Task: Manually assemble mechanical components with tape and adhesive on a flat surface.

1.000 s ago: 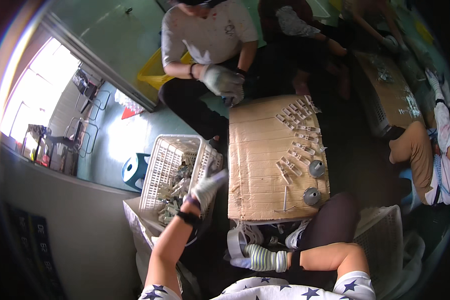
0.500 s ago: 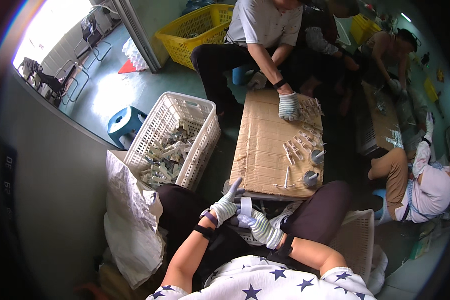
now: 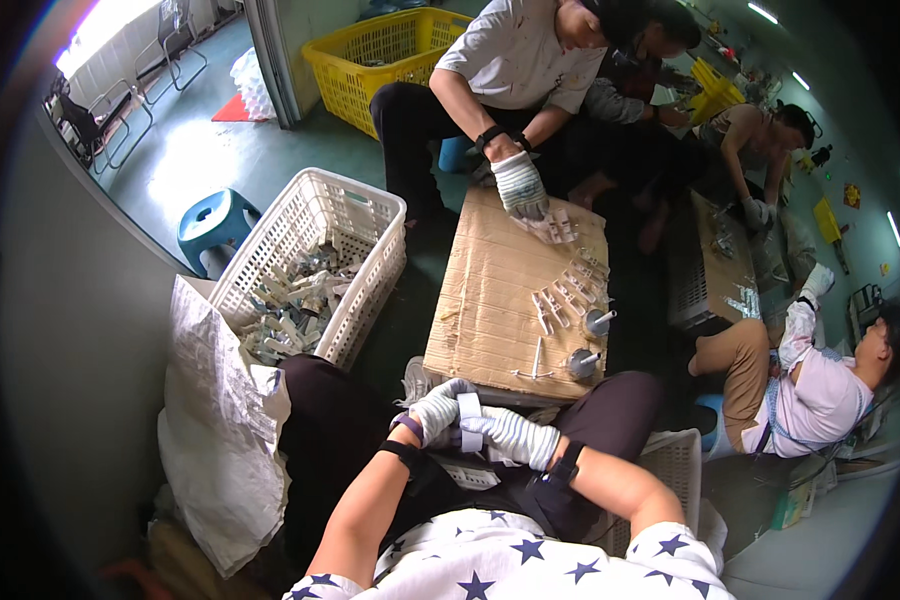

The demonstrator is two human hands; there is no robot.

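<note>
My left hand (image 3: pixel 436 410), in a striped white knit glove, has its fingers curled against a flat white strip (image 3: pixel 470 420). From the other side my right hand (image 3: pixel 520 440), gloved alike, closes on the strip with thumb and fingers. The strip stands upright between both hands above my lap, its lower end partly hidden. Beyond them lies a cardboard-topped work surface (image 3: pixel 475 330). Along its right side runs a row of pale clip-like pieces (image 3: pixel 570 292). Two grey round pieces with stems (image 3: pixel 583 364) and a thin white T-shaped piece (image 3: pixel 537 362) lie nearer me.
On the left stands a white crate (image 3: pixel 370 215) holding many pale clips, with a white sack (image 3: pixel 220 430) before it. A co-worker's gloved hand (image 3: pixel 522 190) works at the far edge. A blue stool (image 3: pixel 215 225), a yellow basket (image 3: pixel 340 85) and other workers surround the area.
My left index finger, stretched out before, is now bent in toward the strip. The co-worker's gloved hand has shifted over the clips. My view has turned slightly right.
</note>
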